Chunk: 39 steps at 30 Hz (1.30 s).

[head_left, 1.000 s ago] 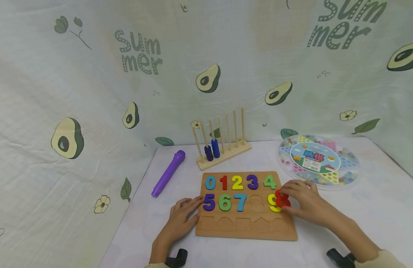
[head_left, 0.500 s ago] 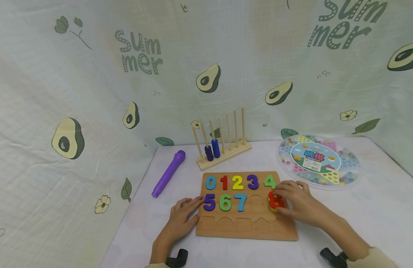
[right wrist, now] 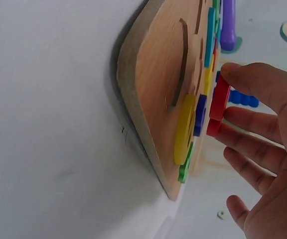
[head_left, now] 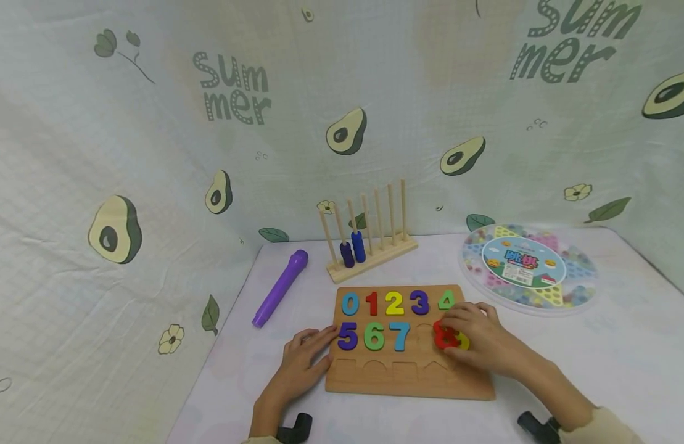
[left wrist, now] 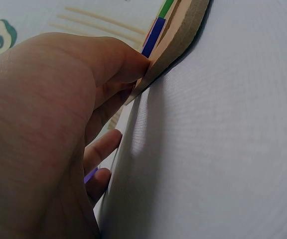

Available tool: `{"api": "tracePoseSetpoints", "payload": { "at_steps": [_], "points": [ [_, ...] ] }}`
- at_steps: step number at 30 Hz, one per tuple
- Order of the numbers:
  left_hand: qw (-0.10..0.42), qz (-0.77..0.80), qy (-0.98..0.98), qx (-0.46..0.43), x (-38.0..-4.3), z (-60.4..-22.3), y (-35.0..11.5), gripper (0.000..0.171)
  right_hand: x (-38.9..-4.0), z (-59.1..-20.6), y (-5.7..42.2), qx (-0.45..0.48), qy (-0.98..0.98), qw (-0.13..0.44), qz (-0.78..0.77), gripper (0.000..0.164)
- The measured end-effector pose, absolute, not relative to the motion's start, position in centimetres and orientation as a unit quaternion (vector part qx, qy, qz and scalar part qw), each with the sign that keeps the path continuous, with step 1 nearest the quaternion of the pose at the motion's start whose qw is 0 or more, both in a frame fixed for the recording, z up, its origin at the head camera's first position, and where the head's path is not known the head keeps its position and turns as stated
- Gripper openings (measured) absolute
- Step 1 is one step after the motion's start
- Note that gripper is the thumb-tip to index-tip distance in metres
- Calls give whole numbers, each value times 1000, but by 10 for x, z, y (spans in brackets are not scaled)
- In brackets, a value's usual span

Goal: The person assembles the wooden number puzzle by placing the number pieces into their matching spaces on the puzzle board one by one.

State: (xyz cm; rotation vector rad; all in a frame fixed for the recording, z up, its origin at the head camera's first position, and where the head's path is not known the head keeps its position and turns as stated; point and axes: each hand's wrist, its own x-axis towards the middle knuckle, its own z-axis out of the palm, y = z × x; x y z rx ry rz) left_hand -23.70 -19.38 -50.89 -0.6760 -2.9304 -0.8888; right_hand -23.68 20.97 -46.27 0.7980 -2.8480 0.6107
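My right hand [head_left: 483, 340] pinches a red number 8 [head_left: 445, 336] between thumb and fingers. In the right wrist view, the red 8 [right wrist: 220, 97] is tilted and raised above the wooden number board [head_left: 375, 385]. Partly behind it in the head view is the yellow 9 [head_left: 462, 341], sitting on the board. An unfilled recess [head_left: 424, 333] lies between the blue 7 [head_left: 399, 336] and the red 8. At the board's left edge rests my left hand [head_left: 304, 362]; its thumb and forefinger touch the side near the purple 5 [head_left: 348, 337].
Behind the board stands a wooden peg rack [head_left: 375, 254] with blue beads on two pegs. A purple microphone-shaped stick [head_left: 280, 288] lies to the left. At the back right is a round, clear-lidded game box [head_left: 523, 264]. A patterned cloth [head_left: 397, 74] hangs behind the table.
My right hand has carried the red 8 leftward, from the right of the yellow 9, across it, to its left side. The left hand has stayed at the board's edge.
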Motion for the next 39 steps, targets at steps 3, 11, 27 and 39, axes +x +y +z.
{"api": "tracePoseSetpoints", "payload": {
  "at_steps": [3, 11, 27, 39],
  "points": [
    [2, -284, -935, -214, -237, -509, -193, 50, -238, -464, 207, 271, -938, 59, 207, 40],
    [-3, -290, -934, -210, -237, -508, -193, 50, -239, -469, 197, 285, -934, 65, 205, 39],
    [-8, -286, -935, -209, -237, -508, -190, 50, -243, -476, 188, 300, -932, 60, 192, 38],
    [-12, -286, -934, -212, -240, -508, -187, 50, -245, -475, 190, 292, -937, 56, 182, 39]
  ]
}}
